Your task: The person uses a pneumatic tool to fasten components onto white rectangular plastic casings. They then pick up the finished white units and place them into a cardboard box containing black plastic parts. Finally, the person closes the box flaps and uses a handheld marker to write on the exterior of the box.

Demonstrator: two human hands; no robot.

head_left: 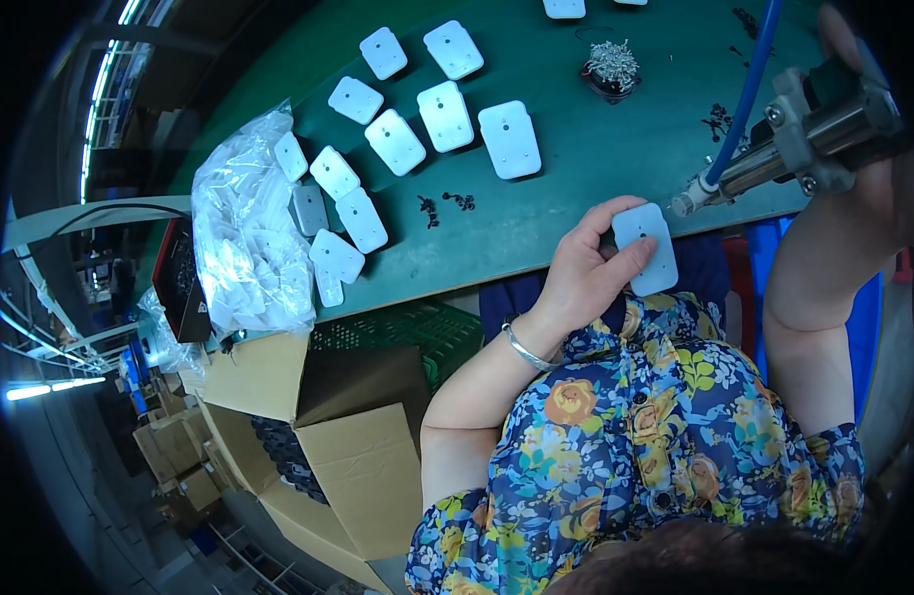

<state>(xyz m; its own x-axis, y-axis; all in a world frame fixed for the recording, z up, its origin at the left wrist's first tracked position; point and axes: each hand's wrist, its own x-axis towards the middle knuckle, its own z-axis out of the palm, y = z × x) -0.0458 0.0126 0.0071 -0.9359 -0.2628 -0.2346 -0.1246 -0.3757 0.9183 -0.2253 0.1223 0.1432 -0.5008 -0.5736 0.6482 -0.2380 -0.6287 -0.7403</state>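
Note:
Near the table's front edge, my left hand (598, 260) is closed on a white plastic cover (657, 260), a small rounded plate with little holes. The thumb lies across its face and the fingers are behind it. At the right, my right hand (866, 193) is wrapped round a powered screwdriver (749, 171) with a metal barrel, a clamp and a blue hose (746, 104). Part of that hand is lost in the dark rim. The tool's tip points left, close beside the cover's upper right edge; whether they touch I cannot tell.
Several more white covers (510, 140) lie on the green table (556, 223). A dish heaped with small screws (612, 67) stands at the back. Small black parts (461, 201) lie in clusters. At left are a clear plastic bag (248, 233) and an open cardboard box (363, 466).

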